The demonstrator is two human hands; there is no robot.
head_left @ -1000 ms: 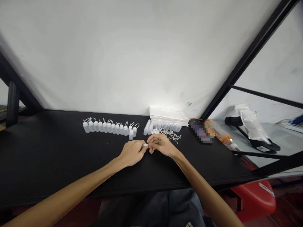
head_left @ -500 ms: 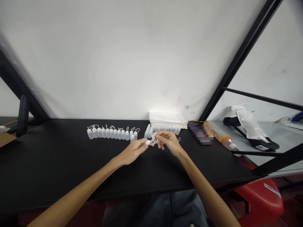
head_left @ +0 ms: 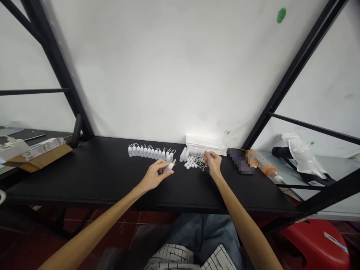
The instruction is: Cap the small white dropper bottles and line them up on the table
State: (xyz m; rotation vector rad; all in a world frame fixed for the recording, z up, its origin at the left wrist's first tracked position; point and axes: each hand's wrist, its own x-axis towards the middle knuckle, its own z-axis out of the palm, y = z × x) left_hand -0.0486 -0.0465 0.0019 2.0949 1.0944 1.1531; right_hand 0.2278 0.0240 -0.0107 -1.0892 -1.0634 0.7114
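My left hand (head_left: pixel 154 174) grips a small translucent bottle with a white cap (head_left: pixel 170 167), tilted over the black table. My right hand (head_left: pixel 213 162) has its fingers pinched together above a heap of thin white loops (head_left: pixel 200 160); whatever is between the fingertips is too small to make out. Beside the loops lies a cluster of small white caps (head_left: pixel 191 162). A row of capped bottles (head_left: pixel 149 152) with white loops stands behind my left hand. Several more small bottles (head_left: pixel 184 154) lie between the row and the loops.
Flat white packets (head_left: pixel 205 144) are stacked by the wall. At the right lie a blurred dark package (head_left: pixel 240 160) and an orange-labelled bottle (head_left: pixel 264 165). A cardboard box (head_left: pixel 42 153) sits far left; a red stool (head_left: pixel 317 243) stands lower right.
The view has turned leftward. My hands have moved apart, my left hand keeping the bottle and my right hand moving over the loops, which uncovers the caps.
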